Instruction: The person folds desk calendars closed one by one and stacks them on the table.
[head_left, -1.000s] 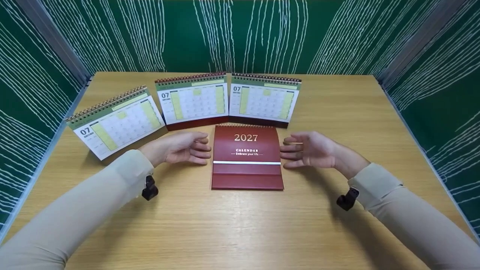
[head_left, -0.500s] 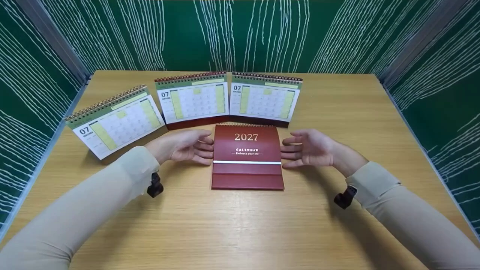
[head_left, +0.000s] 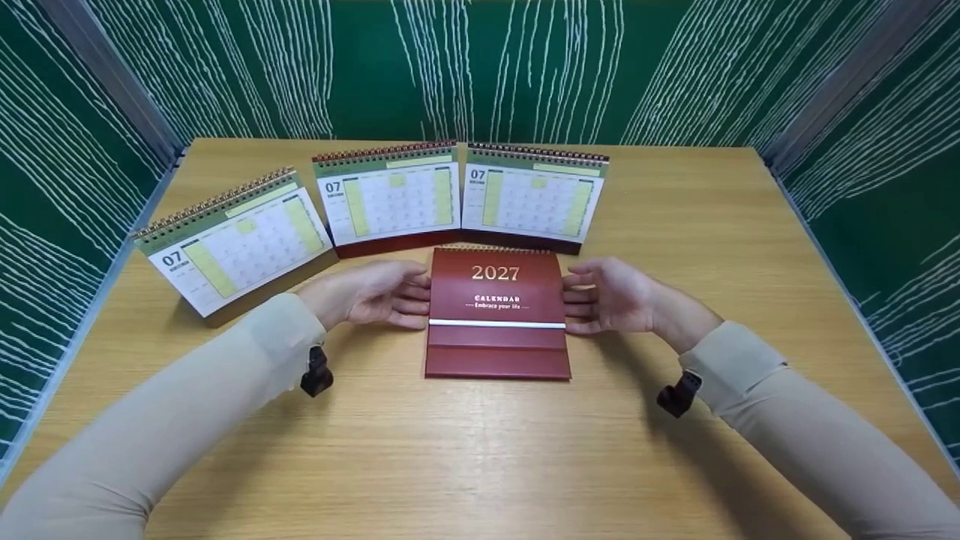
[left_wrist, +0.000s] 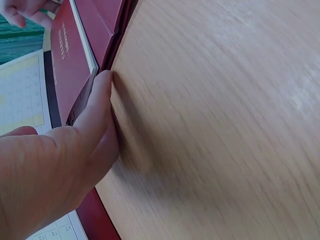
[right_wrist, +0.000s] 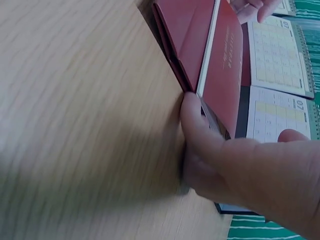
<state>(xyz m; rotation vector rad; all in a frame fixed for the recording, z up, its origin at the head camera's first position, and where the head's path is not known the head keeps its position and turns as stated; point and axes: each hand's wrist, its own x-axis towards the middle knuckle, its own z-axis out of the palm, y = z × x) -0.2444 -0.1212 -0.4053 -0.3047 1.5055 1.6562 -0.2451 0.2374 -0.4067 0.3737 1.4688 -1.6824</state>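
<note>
A dark red desk calendar (head_left: 496,289), its cover printed 2027 in gold, stands in the middle of the table with its spiral at the far edge. At its left side my left hand (head_left: 381,294) rests with the fingertips touching the edge. My right hand (head_left: 616,295) mirrors it on the right side, palm inward, fingers relaxed. In the left wrist view, the left fingers (left_wrist: 99,107) lie along the red calendar's side, near the tabletop. The right wrist view shows the right fingers (right_wrist: 197,122) likewise against its edge. Some fingertips are hidden by the calendar.
Behind stand three spiral calendars showing 07 pages: one on the left (head_left: 240,244), one in the middle (head_left: 397,199) and one on the right (head_left: 536,199). They form an arc on the wooden table (head_left: 487,457). Green patterned walls (head_left: 382,67) surround the table.
My left hand has moved right and my right hand slightly left, so both sets of fingers now meet the red calendar's sides. The calendars have stayed where they were.
</note>
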